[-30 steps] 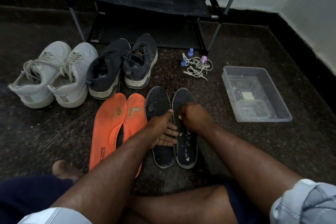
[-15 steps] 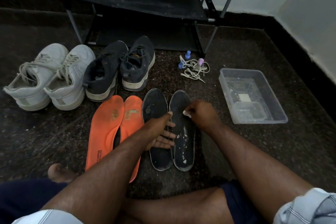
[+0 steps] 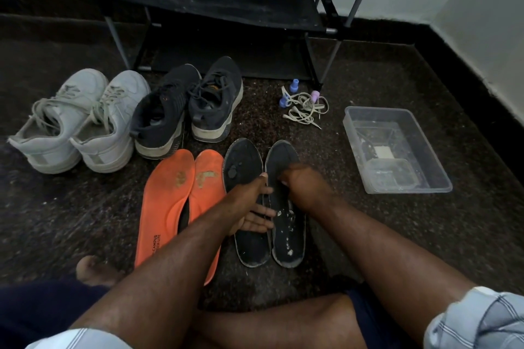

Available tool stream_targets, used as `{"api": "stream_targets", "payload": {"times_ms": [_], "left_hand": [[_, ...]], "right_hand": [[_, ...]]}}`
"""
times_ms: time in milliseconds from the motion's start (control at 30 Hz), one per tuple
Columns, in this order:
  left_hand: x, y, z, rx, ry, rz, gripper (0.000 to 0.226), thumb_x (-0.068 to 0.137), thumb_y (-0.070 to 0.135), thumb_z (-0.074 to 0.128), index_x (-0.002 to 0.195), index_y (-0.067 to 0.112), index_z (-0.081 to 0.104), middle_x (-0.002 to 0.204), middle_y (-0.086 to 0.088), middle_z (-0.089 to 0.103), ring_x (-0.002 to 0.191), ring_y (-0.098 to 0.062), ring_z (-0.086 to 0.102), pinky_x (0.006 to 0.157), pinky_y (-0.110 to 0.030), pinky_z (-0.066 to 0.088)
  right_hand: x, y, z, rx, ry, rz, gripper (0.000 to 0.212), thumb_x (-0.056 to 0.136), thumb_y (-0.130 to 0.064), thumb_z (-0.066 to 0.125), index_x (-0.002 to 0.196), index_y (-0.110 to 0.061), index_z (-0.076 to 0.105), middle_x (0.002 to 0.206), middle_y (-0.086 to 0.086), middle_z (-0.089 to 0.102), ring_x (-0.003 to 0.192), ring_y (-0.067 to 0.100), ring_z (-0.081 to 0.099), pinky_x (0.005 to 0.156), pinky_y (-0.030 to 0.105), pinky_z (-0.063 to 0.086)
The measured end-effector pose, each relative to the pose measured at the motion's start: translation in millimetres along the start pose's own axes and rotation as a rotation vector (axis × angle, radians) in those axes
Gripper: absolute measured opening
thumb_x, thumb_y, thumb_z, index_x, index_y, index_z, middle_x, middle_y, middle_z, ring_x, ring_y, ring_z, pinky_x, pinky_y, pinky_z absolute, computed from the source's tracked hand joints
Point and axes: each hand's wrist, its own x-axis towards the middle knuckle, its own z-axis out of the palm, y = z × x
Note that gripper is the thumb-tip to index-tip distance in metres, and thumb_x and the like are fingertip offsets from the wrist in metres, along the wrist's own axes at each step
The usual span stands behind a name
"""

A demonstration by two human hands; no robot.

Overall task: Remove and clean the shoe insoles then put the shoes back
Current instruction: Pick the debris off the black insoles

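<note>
right black insole (image 3: 286, 207): lying flat on the dark floor (image 3: 368, 235), white flecks sitting on its middle and heel; both hands working on it
right hand (image 3: 304, 187): fingers curling down onto the upper half of that insole, something small and pale showing at the fingertips; cannot tell what it is or whether it's being pinched
left hand (image 3: 252, 207): fingers lying straight and slightly spread, reaching across the left black insole (image 3: 243, 176) with the tips pressing on the inner edge of the right one; thumb pointing up along the gap between the two
orange insoles (image 3: 170, 201): pair lying side by side just left of the left hand, worn patches near the toes, forearm crossing over the nearer one
dark sneakers (image 3: 187, 110): pair standing beyond the fingers, up-left, heels facing the person
white sneakers (image 3: 82, 122): pair sitting further left, beside the dark pair
loose laces (image 3: 304, 106): tangled pile beyond the right hand, small blue and pink caps touching it
clear plastic tub (image 3: 397, 150): sitting right of the right hand, well apart, a smaller clear container inside it
shoe rack (image 3: 215, 5): standing behind the shoes against the wall, black shelves
</note>
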Motion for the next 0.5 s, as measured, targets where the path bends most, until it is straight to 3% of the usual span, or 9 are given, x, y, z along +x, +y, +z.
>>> {"api": "stream_targets", "payload": {"times_ms": [100, 267, 400, 500], "left_hand": [[0, 0, 1, 0.0, 0.004, -0.004, 0.062, 0.094, 0.071, 0.037, 0.131, 0.026, 0.059, 0.106, -0.021, 0.072, 0.088, -0.037, 0.074, 0.08, -0.043, 0.061], [0, 1, 1, -0.007, 0.01, -0.006, 0.063, 0.094, 0.071, 0.039, 0.133, 0.026, 0.058, 0.105, -0.021, 0.072, 0.087, -0.036, 0.074, 0.077, -0.042, 0.062], [0, 1, 2, 0.005, 0.017, -0.001, 0.063, 0.095, 0.071, 0.036, 0.134, 0.026, 0.057, 0.106, -0.021, 0.072, 0.088, -0.036, 0.074, 0.08, -0.043, 0.061], [-1, 1, 2, -0.001, 0.01, -0.005, 0.063, 0.095, 0.07, 0.037, 0.135, 0.026, 0.057, 0.106, -0.021, 0.072, 0.089, -0.036, 0.074, 0.079, -0.043, 0.061]], "right_hand": [[0, -2, 3, -0.005, -0.031, -0.08, 0.018, 0.093, -0.017, 0.054, 0.102, -0.015, 0.069, 0.104, 0.004, 0.057, 0.094, 0.02, 0.058, 0.083, 0.031, 0.046], [2, 12, 3, -0.037, 0.046, 0.065, 0.022, 0.094, -0.018, 0.049, 0.103, -0.013, 0.069, 0.107, 0.01, 0.063, 0.097, 0.026, 0.061, 0.085, 0.033, 0.047], [-2, -8, 6, -0.011, -0.029, -0.099, 0.025, 0.095, -0.018, 0.048, 0.112, -0.015, 0.067, 0.112, 0.006, 0.065, 0.103, 0.023, 0.063, 0.091, 0.035, 0.05], [2, 6, 4, -0.029, -0.004, 0.029, 0.038, 0.104, -0.03, 0.032, 0.122, -0.011, 0.06, 0.124, 0.011, 0.06, 0.106, 0.028, 0.063, 0.095, 0.038, 0.05]]}}
